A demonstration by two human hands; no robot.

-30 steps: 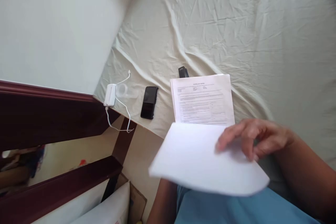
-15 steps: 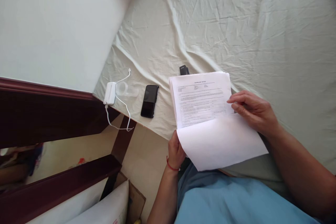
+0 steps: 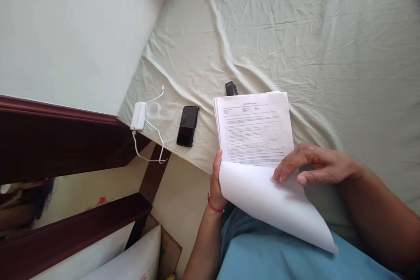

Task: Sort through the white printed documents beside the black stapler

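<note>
A stack of printed paper sheets (image 3: 252, 133) lies in front of me, with small text on the uppermost page. One white sheet (image 3: 262, 188) is folded over toward my body, its blank side up and its far corner hanging over my blue clothing. My left hand (image 3: 218, 183), with a red band at the wrist, grips the lower left edge of the stack; the sheets hide most of its fingers. My right hand (image 3: 311, 166) lies over the right side of the folded sheet, fingertips on the paper and the thumb held apart.
A black object (image 3: 231, 88), possibly a stapler, sticks out behind the stack. Left of the papers a black phone (image 3: 187, 126) rests on the pale cloth (image 3: 295, 30). Farther left are a white adapter (image 3: 138, 116) with a cable and a clear ring-like item (image 3: 154, 110). Dark wooden furniture (image 3: 82, 140) borders the left.
My right hand has moved from the stack's right edge down onto the folded sheet. That sheet has swung lower toward my body. My left hand keeps its hold, its thumb now showing at the edge.
</note>
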